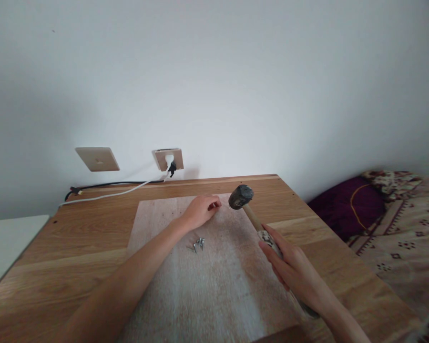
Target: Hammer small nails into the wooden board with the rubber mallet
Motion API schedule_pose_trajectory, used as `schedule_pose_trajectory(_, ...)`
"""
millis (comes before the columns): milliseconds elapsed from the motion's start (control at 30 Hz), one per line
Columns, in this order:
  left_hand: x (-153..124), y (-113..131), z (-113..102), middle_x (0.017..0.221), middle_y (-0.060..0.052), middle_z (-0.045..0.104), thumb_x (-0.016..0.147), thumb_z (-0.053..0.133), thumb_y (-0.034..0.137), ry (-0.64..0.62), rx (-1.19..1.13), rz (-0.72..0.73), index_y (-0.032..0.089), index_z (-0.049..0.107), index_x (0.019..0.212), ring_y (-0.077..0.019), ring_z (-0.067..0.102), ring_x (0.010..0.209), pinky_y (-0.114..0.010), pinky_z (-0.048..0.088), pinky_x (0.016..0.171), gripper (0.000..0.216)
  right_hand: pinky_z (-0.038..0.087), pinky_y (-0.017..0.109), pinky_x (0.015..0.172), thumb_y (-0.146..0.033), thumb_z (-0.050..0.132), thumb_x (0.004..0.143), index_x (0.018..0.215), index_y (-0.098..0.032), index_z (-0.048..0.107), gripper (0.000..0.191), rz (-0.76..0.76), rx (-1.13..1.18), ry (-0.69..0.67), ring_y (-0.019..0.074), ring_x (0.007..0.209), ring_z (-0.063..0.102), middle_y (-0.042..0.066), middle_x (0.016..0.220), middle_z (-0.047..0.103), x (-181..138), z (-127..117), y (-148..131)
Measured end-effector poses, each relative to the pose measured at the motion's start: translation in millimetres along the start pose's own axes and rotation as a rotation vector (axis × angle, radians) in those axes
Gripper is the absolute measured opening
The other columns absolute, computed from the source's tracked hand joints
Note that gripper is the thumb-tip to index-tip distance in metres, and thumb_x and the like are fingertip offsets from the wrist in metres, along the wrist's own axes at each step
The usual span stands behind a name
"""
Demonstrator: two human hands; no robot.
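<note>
Right hand (293,271): over the board's (214,295) near right part; fingers closed round the handle of the hammer (253,219), low on the shaft and lying long along it, so the hold looks light.
Hammer: handle runs from that hand toward the board's far edge; dark head is raised over the far part of the board, just beside the other hand's fingertips.
Risk 1: head and fingertips are almost touching, so any drop slightly off line would land on a finger. Judged the main hazard.
Risk 2: with a light hold that low on the shaft, the head could twist or glance sideways.
Fasteners (198,244): small loose heap lying at the board's middle, near the left forearm.
Risk 3: a jolt to the board, or a sweep of that forearm, could scatter them.
Left hand (200,212): at the board's far part, thumb and fingertips pinched together against the surface; what they pinch is too small to tell.
Table (75,257): bare wood all round the board, which lies loose on it and could shift.
Cables (110,193): beyond the board's far left corner, along the wall; well apart, low concern.
</note>
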State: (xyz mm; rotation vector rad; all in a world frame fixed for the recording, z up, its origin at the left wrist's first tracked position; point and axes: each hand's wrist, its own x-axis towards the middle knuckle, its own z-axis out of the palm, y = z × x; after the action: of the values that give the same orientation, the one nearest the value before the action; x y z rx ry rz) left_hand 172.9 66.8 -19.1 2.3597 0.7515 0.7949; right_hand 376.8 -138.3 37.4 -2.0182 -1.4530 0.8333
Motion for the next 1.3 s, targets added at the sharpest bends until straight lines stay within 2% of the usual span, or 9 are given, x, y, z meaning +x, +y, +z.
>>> schedule_pose_trajectory(200, 1, -2, 3, 0.085, -0.002, 0.071, 0.086, 0.067, 0.007, 0.024, -0.035, -0.023, 0.019, 0.072, 0.091, -0.017, 0.065, 0.078, -0.027, 0.049, 0.074, 0.014, 0.044, 0.027, 0.043, -0.058, 0.041, 0.1, 0.151, -0.011, 0.05, 0.07, -0.071, -0.034, -0.012, 0.0188, 0.037, 0.056, -0.006, 0.046, 0.052, 3, 2, 1)
schedule_pose_trajectory(433, 2, -2, 4, 0.092, -0.003, 0.078, 0.082, 0.066, 0.005, 0.019, -0.144, -0.157, 0.018, 0.064, 0.13, -0.0162, 0.069, 0.073, -0.026, 0.051, 0.071, 0.05, 0.057, 0.032, 0.061, -0.051, 0.046, 0.101, 0.148, -0.017, 0.056, 0.059, -0.183, -0.058, 0.04, 0.0261, 0.067, 0.076, 0.003, 0.067, 0.072, 5, 10, -1)
schedule_pose_trajectory(567, 3, -3, 4, 0.092, -0.003, 0.079, 0.078, 0.064, 0.002, 0.023, -0.119, -0.148, 0.019, 0.064, 0.131, -0.017, 0.07, 0.074, -0.026, 0.05, 0.07, 0.055, 0.06, 0.039, 0.083, -0.049, 0.046, 0.102, 0.15, -0.017, 0.054, 0.058, -0.213, -0.071, 0.012, 0.0309, 0.103, 0.077, 0.012, 0.101, 0.081, 7, 15, 0)
schedule_pose_trajectory(667, 3, -3, 4, 0.09, -0.002, 0.078, 0.075, 0.063, 0.0, 0.028, -0.099, -0.135, 0.019, 0.066, 0.127, -0.0173, 0.07, 0.074, -0.026, 0.049, 0.069, 0.055, 0.055, 0.042, 0.098, -0.049, 0.043, 0.103, 0.151, -0.016, 0.051, 0.058, -0.236, -0.081, -0.011, 0.0315, 0.122, 0.07, 0.015, 0.125, 0.076, 9, 18, 3)
schedule_pose_trajectory(867, 5, -2, 7, 0.088, -0.001, 0.077, 0.076, 0.063, 0.0, 0.02, -0.073, -0.142, 0.02, 0.066, 0.126, -0.0177, 0.07, 0.075, -0.027, 0.05, 0.071, 0.054, 0.055, 0.044, 0.098, -0.051, 0.044, 0.102, 0.15, -0.017, 0.051, 0.06, -0.224, -0.107, -0.013, 0.0322, 0.121, 0.071, 0.015, 0.123, 0.076, 9, 17, 4)
schedule_pose_trajectory(1000, 2, 2, -2, 0.095, -0.004, 0.075, 0.08, 0.061, 0.004, -0.004, -0.094, -0.137, 0.017, 0.061, 0.127, -0.0171, 0.068, 0.075, -0.029, 0.052, 0.074, 0.05, 0.06, 0.04, 0.083, -0.052, 0.045, 0.102, 0.149, -0.019, 0.055, 0.058, -0.196, -0.084, 0.019, 0.0304, 0.097, 0.078, 0.008, 0.088, 0.079, 5, 13, 0)
schedule_pose_trajectory(1100, -14, 15, -24, 0.104, -0.007, 0.07, 0.083, 0.064, 0.014, -0.038, 0.042, -0.052, 0.018, 0.065, 0.108, -0.0185, 0.066, 0.082, -0.03, 0.051, 0.077, 0.025, 0.06, 0.037, 0.07, -0.052, 0.045, 0.102, 0.148, -0.02, 0.056, 0.058, -0.173, -0.069, 0.034, 0.0296, 0.083, 0.078, 0.004, 0.073, 0.074, 1, 10, 1)
schedule_pose_trajectory(1167, -32, 28, -41, 0.09, -0.003, 0.066, 0.083, 0.067, 0.022, -0.133, 0.175, -0.014, 0.021, 0.063, 0.087, -0.0191, 0.063, 0.078, -0.029, 0.048, 0.071, 0.006, 0.059, 0.035, 0.064, -0.053, 0.047, 0.101, 0.146, -0.021, 0.058, 0.056, -0.169, -0.054, 0.04, 0.0296, 0.078, 0.078, 0.003, 0.07, 0.072, -1, 9, 5)
schedule_pose_trajectory(1300, -66, 52, -55, 0.074, 0.0, 0.061, 0.082, 0.068, 0.023, -0.328, 0.303, -0.052, 0.022, 0.06, 0.078, -0.019, 0.06, 0.068, -0.029, 0.042, 0.062, 0.009, 0.057, 0.035, 0.058, -0.053, 0.048, 0.1, 0.144, -0.021, 0.06, 0.056, -0.148, -0.015, 0.056, 0.0308, 0.077, 0.077, 0.002, 0.063, 0.068, -3, 8, 10)
